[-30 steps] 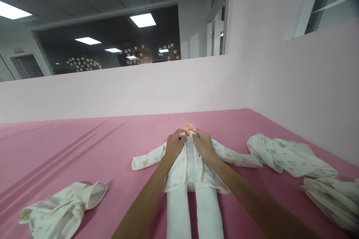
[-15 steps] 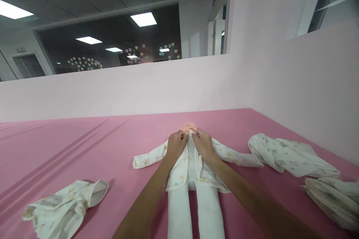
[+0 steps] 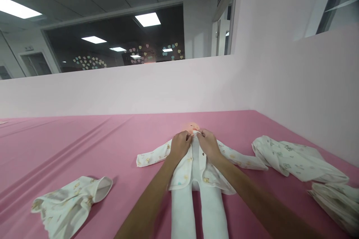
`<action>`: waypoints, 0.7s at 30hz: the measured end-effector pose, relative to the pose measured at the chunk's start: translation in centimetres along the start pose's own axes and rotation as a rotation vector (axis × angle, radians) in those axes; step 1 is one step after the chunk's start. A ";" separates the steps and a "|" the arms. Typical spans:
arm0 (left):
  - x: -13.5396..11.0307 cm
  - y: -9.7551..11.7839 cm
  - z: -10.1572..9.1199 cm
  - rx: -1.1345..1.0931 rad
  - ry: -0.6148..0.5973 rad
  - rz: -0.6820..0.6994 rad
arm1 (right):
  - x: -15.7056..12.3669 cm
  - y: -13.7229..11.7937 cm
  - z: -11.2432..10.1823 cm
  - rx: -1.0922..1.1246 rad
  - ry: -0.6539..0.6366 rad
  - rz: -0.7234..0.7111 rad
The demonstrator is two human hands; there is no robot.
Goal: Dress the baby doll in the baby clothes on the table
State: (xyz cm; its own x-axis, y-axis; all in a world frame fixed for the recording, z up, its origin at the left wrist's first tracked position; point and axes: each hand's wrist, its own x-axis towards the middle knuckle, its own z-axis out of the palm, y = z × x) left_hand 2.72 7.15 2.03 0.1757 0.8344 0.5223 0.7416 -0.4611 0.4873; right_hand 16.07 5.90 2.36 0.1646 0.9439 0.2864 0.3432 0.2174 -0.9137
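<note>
A doll (image 3: 183, 213) with a white cloth body lies on its back, legs toward me. It wears a white printed baby jacket (image 3: 181, 173) whose front hangs apart below the collar, showing the white body between the edges. My left hand (image 3: 181, 144) pinches the left side of the jacket's collar just under the doll's head (image 3: 193, 127). Opposite it, my right hand (image 3: 209, 143) is closed on the right side of the collar. The two hands are close together at the neck. Both sleeves stretch out sideways on the pink surface.
A crumpled printed baby garment (image 3: 70, 205) lies at the front left of the pink sheet (image 3: 126, 179). On the right are a bunched white printed cloth (image 3: 297, 158) and a folded white cloth (image 3: 336, 201). A pale low wall (image 3: 140, 89) runs along the back.
The whole view has shifted slightly, so things sit a little farther right. Both hands stay at the collar, with the fingers of the right hand slightly moved.
</note>
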 end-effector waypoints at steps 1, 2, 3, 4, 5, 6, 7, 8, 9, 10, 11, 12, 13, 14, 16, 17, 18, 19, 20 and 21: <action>0.0 0.0 0.0 0.002 0.000 0.004 | 0.1 0.2 0.0 0.005 -0.003 -0.005; -0.1 0.0 0.0 0.004 0.001 0.007 | 0.3 0.3 0.1 0.008 -0.006 -0.013; -0.1 0.0 0.0 0.006 0.001 0.009 | 0.4 0.5 0.1 0.011 -0.007 -0.022; -0.1 0.0 0.0 0.007 0.001 0.010 | 0.5 0.6 0.2 0.012 -0.006 -0.031; -0.1 0.0 0.0 0.008 0.002 0.009 | 0.6 0.7 0.2 0.011 -0.004 -0.037; -0.2 0.0 0.0 0.008 0.001 0.008 | 0.6 0.7 0.2 0.012 -0.005 -0.038; -0.2 0.0 0.0 0.008 -0.001 0.006 | 0.6 0.8 0.3 0.016 -0.007 -0.036; -0.2 0.0 0.0 0.008 -0.002 0.005 | 0.7 0.8 0.2 0.022 -0.013 -0.030; -0.2 0.0 0.0 0.006 -0.003 0.003 | 0.6 0.8 0.2 0.034 -0.023 -0.022; -0.2 0.0 0.0 0.004 -0.003 0.001 | 0.6 0.7 0.2 0.048 -0.035 -0.011; -0.2 0.0 0.0 0.000 -0.003 -0.002 | 0.5 0.6 0.1 0.062 -0.045 -0.001; -0.2 0.0 0.0 -0.004 -0.002 -0.004 | 0.5 0.5 0.1 0.071 -0.055 0.011; -0.2 0.0 0.0 -0.008 -0.003 -0.006 | 0.4 0.4 0.0 0.072 -0.064 0.023; -0.2 0.0 0.0 -0.012 -0.003 -0.008 | 0.3 0.3 0.0 0.064 -0.070 0.034; -0.2 0.0 0.0 -0.019 -0.003 -0.013 | 0.1 0.0 -0.1 0.032 -0.082 0.053; -0.2 0.0 0.0 -0.022 -0.002 -0.016 | 0.0 -0.2 -0.2 0.014 -0.086 0.054; -0.2 0.0 0.0 -0.025 -0.001 -0.017 | -0.2 -0.3 -0.2 -0.006 -0.087 0.046; -0.2 0.0 0.0 -0.029 0.001 -0.019 | -0.3 -0.5 -0.2 -0.029 -0.082 0.027; -0.2 0.0 0.1 -0.034 0.002 -0.020 | -0.4 -0.6 -0.2 -0.050 -0.076 0.000; -0.2 0.0 0.1 -0.039 0.004 -0.023 | -0.6 -0.7 -0.1 -0.071 -0.069 -0.032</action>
State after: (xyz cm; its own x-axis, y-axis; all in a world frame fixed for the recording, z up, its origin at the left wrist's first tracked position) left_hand 2.75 7.02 1.82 0.1565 0.8439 0.5132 0.7193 -0.4534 0.5263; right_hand 15.83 5.18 2.90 0.0892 0.9521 0.2925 0.4120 0.2321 -0.8812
